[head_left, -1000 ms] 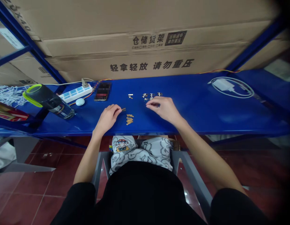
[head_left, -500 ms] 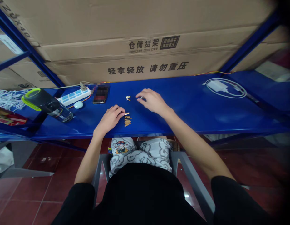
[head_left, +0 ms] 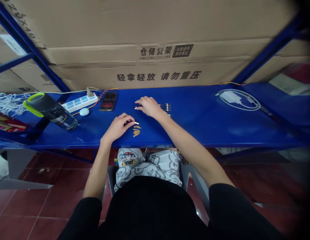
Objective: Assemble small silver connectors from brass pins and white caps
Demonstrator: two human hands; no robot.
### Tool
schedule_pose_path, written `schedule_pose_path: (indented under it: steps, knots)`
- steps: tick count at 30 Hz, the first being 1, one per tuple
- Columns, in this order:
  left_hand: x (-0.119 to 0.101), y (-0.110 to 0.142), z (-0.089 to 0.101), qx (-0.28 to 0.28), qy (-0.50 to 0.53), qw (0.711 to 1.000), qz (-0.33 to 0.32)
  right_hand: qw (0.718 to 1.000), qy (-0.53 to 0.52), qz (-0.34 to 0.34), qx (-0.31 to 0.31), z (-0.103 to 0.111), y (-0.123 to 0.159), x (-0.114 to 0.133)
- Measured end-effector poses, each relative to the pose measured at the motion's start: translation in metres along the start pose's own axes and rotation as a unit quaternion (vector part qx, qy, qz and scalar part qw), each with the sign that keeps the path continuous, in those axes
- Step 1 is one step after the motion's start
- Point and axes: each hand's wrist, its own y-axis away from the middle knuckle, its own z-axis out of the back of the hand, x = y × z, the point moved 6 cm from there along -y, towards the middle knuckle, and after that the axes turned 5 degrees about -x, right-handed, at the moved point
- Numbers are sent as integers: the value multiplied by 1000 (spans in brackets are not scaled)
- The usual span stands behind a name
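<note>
My left hand (head_left: 119,127) is on the blue tabletop, its thumb and index finger pinched on a small brass-coloured strip (head_left: 136,123). Just below those fingertips lies a short column of similar small brass-coloured pieces (head_left: 136,131). Further back, my right hand (head_left: 149,107) hovers low, palm down, with thumb and index finger apart. Small silvery pieces (head_left: 135,108) sit at its thumb tip, partly covered by the fingers. To the right of that hand, small dark-and-white pieces (head_left: 168,107) lie in rows, and my wrist hides some of them.
A phone (head_left: 108,101), a white power strip (head_left: 81,102), a white oval object (head_left: 84,111) and a tilted dark bottle (head_left: 53,113) occupy the left side. A white charger with coiled cable (head_left: 231,97) lies right. Cardboard boxes (head_left: 157,26) stand behind, between blue posts.
My right hand has moved left to the silvery pieces, uncovering the rows of small pieces on its right. My left hand keeps its pinch, and the strip in it is tilted differently.
</note>
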Motion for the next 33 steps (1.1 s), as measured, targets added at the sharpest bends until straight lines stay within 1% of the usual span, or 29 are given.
schedule_pose_path:
  steps: [5, 9, 13, 16, 19, 23, 26, 28, 33]
  knots:
    - [-2, 0, 3, -2, 20, 1000, -1, 999, -36, 24, 8, -7, -5, 9]
    - [-1, 2, 6, 7, 48, 999, 5, 999, -36, 19, -2, -8, -3, 12]
    - [1, 3, 8, 16, 56, 998, 4, 1000, -23, 10, -7, -5, 1, 18]
    - [4, 2, 10, -16, 69, 997, 23, 1000, -28, 3, -5, -3, 3, 21]
    - [11, 1, 11, -71, 90, 990, 78, 999, -48, 8, -8, -1, 5, 21]
    - [18, 2, 13, -128, 128, 974, 137, 989, -129, 59, -35, 11, 10, 31]
    - [23, 2, 13, -148, 172, 961, 157, 974, -193, 109, -53, 22, 17, 45]
    - [26, 2, 14, -151, 198, 956, 157, 965, -219, 135, -60, 26, 20, 53]
    - [33, 2, 15, -162, 236, 946, 151, 947, -263, 163, -84, 29, 22, 61]
